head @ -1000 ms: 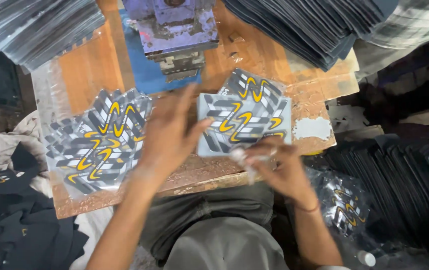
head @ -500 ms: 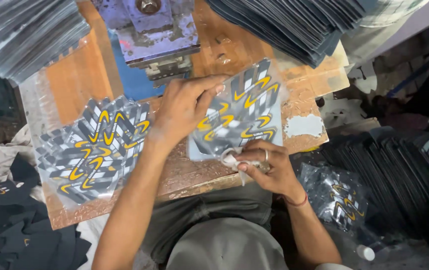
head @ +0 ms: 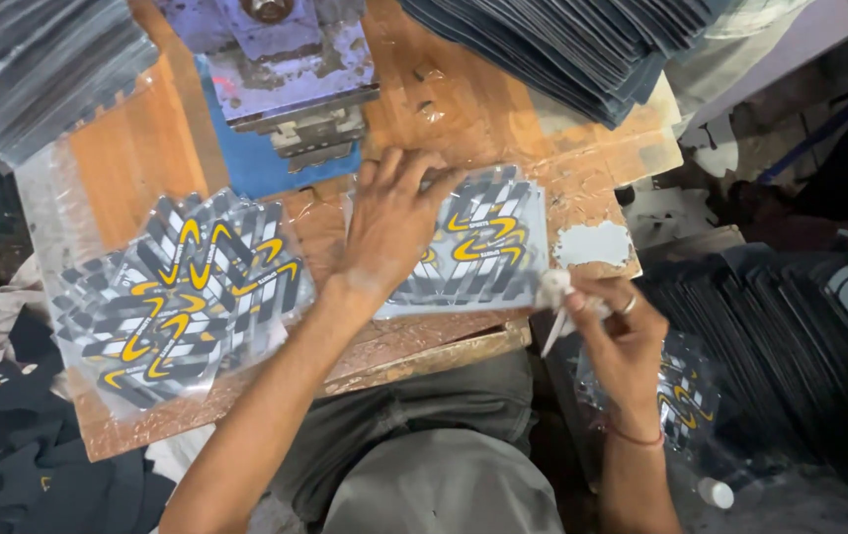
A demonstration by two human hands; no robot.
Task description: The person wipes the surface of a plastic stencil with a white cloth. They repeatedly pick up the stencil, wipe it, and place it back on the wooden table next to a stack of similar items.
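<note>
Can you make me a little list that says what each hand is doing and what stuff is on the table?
Left hand: pressed flat on a patterned sheet with black, white and yellow zigzags
Right hand: grips a small white tool at the sheet's right edge
Table: orange wooden board, worn
Left of table: fanned pile of patterned sheets under clear plastic
Top of table: metal press on a blue pad
Upper right: dark sheet stack
Lap: grey trousers

Wooden workbench (head: 137, 158), metal press (head: 286, 69), patterned packet (head: 488, 247), packet pile (head: 182, 297), dark sheet stack (head: 562, 49)
</note>
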